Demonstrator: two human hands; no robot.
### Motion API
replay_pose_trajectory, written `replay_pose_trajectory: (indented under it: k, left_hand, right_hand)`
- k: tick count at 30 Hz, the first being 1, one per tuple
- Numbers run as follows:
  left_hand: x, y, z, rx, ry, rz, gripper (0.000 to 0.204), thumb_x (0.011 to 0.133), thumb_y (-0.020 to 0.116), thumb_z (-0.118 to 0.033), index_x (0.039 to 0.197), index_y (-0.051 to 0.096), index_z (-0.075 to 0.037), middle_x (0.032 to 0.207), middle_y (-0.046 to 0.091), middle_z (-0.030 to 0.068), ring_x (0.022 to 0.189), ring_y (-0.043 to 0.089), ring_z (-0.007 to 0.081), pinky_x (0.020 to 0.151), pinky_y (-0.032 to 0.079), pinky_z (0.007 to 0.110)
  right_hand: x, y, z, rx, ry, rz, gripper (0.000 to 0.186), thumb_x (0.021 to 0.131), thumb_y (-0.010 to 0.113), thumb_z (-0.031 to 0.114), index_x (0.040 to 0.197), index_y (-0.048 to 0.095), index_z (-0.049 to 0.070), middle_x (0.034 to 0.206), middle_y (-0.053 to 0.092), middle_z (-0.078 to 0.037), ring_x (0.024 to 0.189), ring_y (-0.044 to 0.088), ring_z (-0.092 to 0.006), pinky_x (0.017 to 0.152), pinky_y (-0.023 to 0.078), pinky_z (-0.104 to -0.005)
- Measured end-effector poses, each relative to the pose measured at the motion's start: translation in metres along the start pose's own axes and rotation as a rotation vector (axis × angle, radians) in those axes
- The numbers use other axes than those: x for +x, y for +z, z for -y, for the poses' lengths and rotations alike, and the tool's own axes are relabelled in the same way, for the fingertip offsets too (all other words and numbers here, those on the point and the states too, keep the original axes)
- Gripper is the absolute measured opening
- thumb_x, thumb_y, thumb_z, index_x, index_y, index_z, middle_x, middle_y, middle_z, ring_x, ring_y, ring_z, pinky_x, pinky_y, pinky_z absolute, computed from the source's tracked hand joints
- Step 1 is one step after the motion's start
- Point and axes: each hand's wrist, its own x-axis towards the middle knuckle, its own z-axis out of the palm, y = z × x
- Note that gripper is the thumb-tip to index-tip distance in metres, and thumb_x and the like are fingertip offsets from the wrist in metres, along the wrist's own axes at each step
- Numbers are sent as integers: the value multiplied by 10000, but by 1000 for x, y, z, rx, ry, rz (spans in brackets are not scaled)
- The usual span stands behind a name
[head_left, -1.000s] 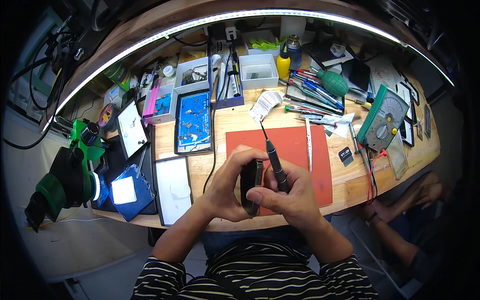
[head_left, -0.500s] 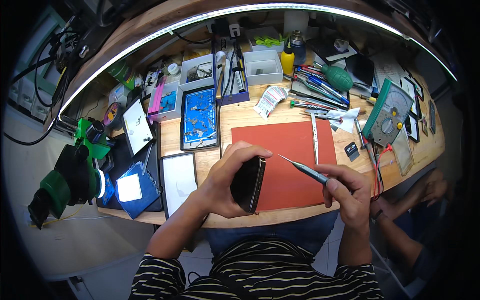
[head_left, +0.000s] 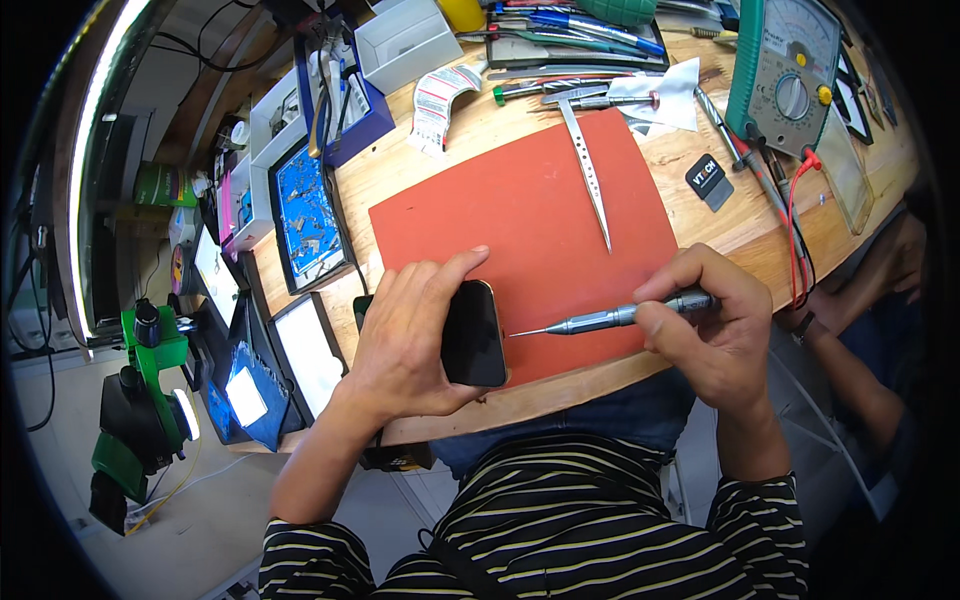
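Note:
My left hand (head_left: 398,335) is closed around a dark smartphone (head_left: 473,338), over the near left part of a red-brown mat (head_left: 510,205). The phone's black screen faces up, and its short edge points right. In my right hand (head_left: 712,335) is a slim grey precision screwdriver (head_left: 590,321), gripped by thumb and fingers and lying nearly level. Its thin tip is right at the phone's short right edge; whether the two touch, I cannot tell. A pointed metal tool with holes (head_left: 588,175) lies on the mat's far right part.
A green-framed analog multimeter (head_left: 793,97) with red and black leads stands at the right. Several pens and screwdrivers (head_left: 580,45) lie at the back. Left are a blue parts tray (head_left: 308,215) and a green-black microscope (head_left: 150,370). Another person's forearm (head_left: 850,375) is at the right edge.
The view has swung, shifting the bench. My left hand has tilted the phone so its screen shows more. The screwdriver's tip, apart from the phone before, is now at its edge.

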Motion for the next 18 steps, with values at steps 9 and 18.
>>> replay_pose_trajectory:
  k: [9,18]
  left_hand:
    - [9,8,-4,-9,-137,32,784,494,811,-185,1209,512,-65,950,543,138,872,547,339,781,434,424]
    - [11,9,-6,-3,-129,27,757,518,802,-197,1200,510,-46,950,542,133,875,548,327,789,429,411]
  right_hand:
    - [11,1,-17,60,57,-40,116,852,712,86,807,624,27,627,560,49,539,440,18,468,323,-163]
    - [17,-2,-15,81,116,-6,115,858,698,71,798,618,14,614,551,47,541,440,19,460,318,-158]
